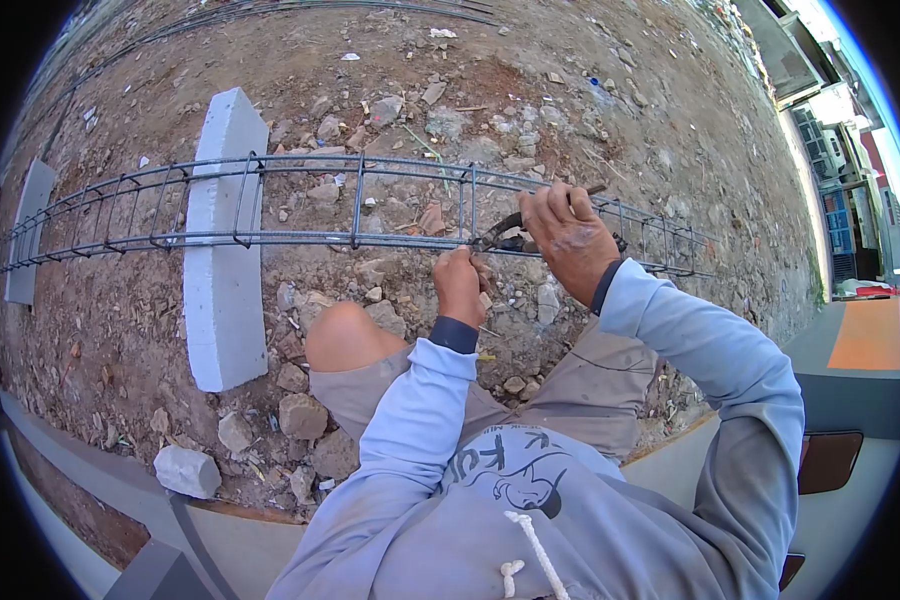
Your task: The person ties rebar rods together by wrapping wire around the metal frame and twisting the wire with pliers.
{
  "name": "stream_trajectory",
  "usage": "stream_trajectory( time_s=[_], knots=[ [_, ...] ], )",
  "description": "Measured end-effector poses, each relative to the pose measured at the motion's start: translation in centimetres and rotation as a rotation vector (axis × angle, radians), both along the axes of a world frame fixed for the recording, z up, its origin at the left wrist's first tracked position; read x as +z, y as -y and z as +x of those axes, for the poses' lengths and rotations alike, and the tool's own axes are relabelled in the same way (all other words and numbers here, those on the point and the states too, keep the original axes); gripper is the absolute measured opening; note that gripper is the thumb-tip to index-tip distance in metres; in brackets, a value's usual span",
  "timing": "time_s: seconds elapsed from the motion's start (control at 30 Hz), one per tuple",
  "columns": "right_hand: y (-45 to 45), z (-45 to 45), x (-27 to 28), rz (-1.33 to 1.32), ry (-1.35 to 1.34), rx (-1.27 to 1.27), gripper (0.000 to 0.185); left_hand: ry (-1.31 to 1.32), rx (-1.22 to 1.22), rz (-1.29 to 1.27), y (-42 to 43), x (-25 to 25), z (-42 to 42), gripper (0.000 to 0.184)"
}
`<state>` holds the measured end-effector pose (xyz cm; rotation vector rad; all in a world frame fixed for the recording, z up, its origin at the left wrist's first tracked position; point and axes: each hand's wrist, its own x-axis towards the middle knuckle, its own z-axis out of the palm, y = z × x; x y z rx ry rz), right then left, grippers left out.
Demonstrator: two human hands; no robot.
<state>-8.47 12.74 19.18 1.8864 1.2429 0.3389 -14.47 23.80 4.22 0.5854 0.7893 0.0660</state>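
Observation:
A long cage of steel rebar (310,238) with square stirrups (358,205) runs across the view in front of my knees. My right hand (576,245) is wrapped around the handles of dark pincers (498,233). Their jaws meet the near lower bar, close to a stirrup. Just below the jaws, my left hand (458,288) is closed at that same bar; what its fingers pinch is hidden. A short brown rod-like end (596,188) sticks out beyond my right hand.
A long pale block (222,280) lies under the cage at left, and another block (32,230) supports it farther left. Stones and rubble (303,416) cover the dirt. More rebar (300,6) lies at the far side.

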Motion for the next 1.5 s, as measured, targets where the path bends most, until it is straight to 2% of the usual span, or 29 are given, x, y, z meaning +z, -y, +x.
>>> stream_trajectory(
  time_s=[0.07,0.17,0.27,0.5,0.6,0.7,0.8,0.9,1.0,1.1,1.2,1.3,1.4,1.5],
  knots=[
    [-0.2,0.1,-0.1,-0.019,0.002,0.022,0.042,0.021,0.004,0.007,-0.1,-0.2,0.1,0.020],
    [-1.0,0.2,-0.3,-0.023,-0.080,-0.072,0.029,0.028,-0.013,0.030,-0.3,-0.7,0.1,0.018],
    [-1.4,0.6,-0.3,-0.069,-0.132,-0.075,0.026,0.045,-0.009,0.043,-0.5,-0.7,0.1,0.017],
    [-0.5,0.4,-1.4,0.001,-0.202,-0.247,0.026,-0.007,0.013,0.001,-1.1,0.1,0.1,0.016],
    [0.7,0.0,-2.5,0.170,-0.388,-0.436,0.023,0.038,-0.103,0.190,-1.9,-0.7,0.1,0.022],
    [0.4,-0.4,-1.6,0.146,-0.582,-0.534,0.021,0.085,-0.213,0.526,-2.4,-1.8,0.3,0.025],
    [0.5,-0.4,-1.3,0.215,-0.753,-0.677,0.021,0.106,-0.241,0.744,-2.3,-1.7,0.5,0.030],
    [-0.2,-0.6,-1.0,0.070,-0.825,-0.763,0.023,0.154,-0.281,1.037,-2.6,-2.4,0.9,0.035],
    [1.1,-0.9,-1.3,0.204,-0.753,-0.652,0.019,0.149,-0.302,0.957,-2.9,-2.4,1.1,0.034],
    [1.7,-0.7,-2.1,0.141,-0.515,-0.372,0.016,0.101,-0.288,0.713,-2.8,-2.2,0.9,0.034],
    [2.2,-0.1,-3.2,0.172,-0.485,-0.350,0.016,0.079,-0.307,0.721,-2.9,-1.8,0.8,0.034],
    [1.7,0.1,-3.2,0.125,-0.449,-0.456,0.032,0.059,-0.308,0.665,-2.8,-0.7,0.6,0.034],
    [1.5,-0.8,-2.5,0.175,-0.240,-0.413,0.050,0.077,-0.272,0.709,-2.8,-0.7,0.4,0.033],
    [0.8,-0.5,-1.4,0.162,-0.271,-0.447,0.057,0.090,-0.256,0.768,-2.7,-2.3,0.6,0.032]
  ],
)
